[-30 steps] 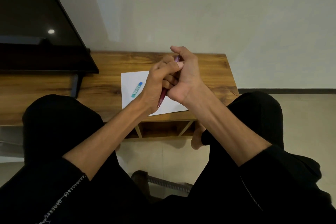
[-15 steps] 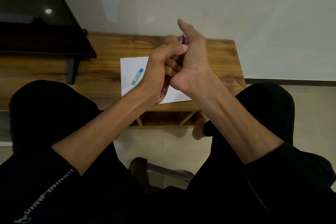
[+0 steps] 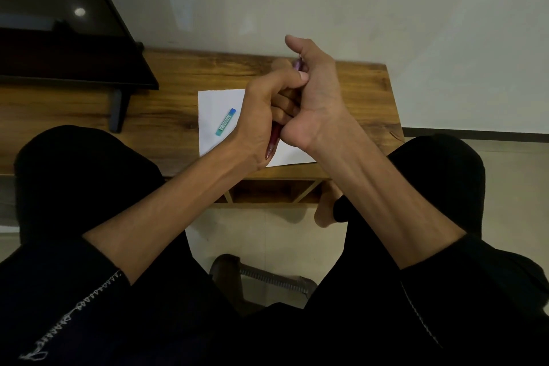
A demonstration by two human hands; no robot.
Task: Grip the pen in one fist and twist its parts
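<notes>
A pale wall (image 3: 386,3) fills the far side, and a low wooden table (image 3: 178,74) runs along its foot. The table's right end (image 3: 393,116) stops short of the right knee (image 3: 439,163), with tiled floor (image 3: 511,181) beyond it. Its near edge lies just past both knees, and an open shelf (image 3: 267,190) shows beneath that edge. Between the knees more floor is visible, with a bare foot (image 3: 325,211) below the shelf and a chair base (image 3: 261,276) closer in.

On the left, a dark screen (image 3: 59,24) stands on the table, its leg (image 3: 117,110) planted near the left knee (image 3: 83,175). It takes up the table's left part. To its right lies a white sheet (image 3: 214,107), its near corner close to the table's near edge, half covered by the hands. A small teal case (image 3: 225,122) lies slanted on the sheet, just left of the left hand and apart from it.

Both hands are raised above the sheet, pressed against each other. The left hand (image 3: 261,116) curls its fingers round a red pen (image 3: 271,145), thumb laid across toward the right hand. The right hand (image 3: 318,98) also grips the pen, thumb raised; its fingers are hidden behind the palm. The pen runs between the two palms, its lower tip pointing down beside the left wrist and its upper end (image 3: 297,64) peeking out at the top between the hands.
</notes>
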